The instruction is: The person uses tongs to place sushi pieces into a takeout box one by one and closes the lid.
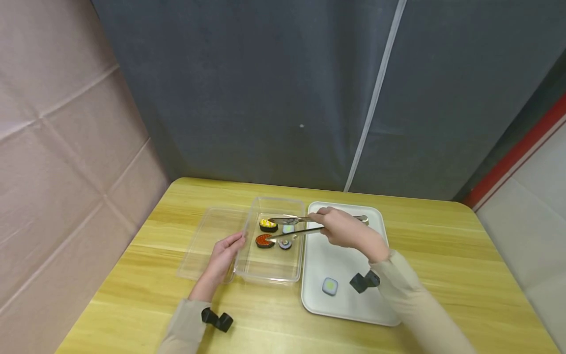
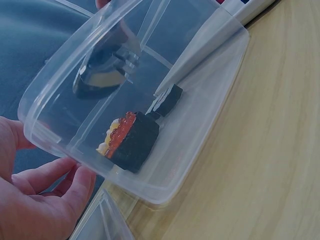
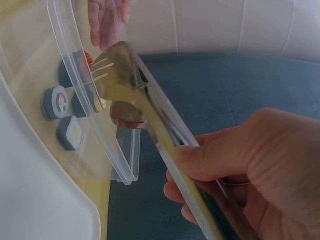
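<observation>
Now: right hand (image 1: 349, 231) gripping tongs (image 1: 295, 227), tips spread over red sushi (image 1: 264, 241) inside clear box (image 1: 270, 275). Left hand (image 1: 223, 255) flat against box wall, steadying. Best squeeze gently, lift straight.

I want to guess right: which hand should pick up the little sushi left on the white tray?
Probably the right hand: it holds the tongs over the tray. The left hand rests against the clear box.

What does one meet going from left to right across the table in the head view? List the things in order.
Clear lid → left hand → clear container → right hand holding tongs → white tray.
</observation>
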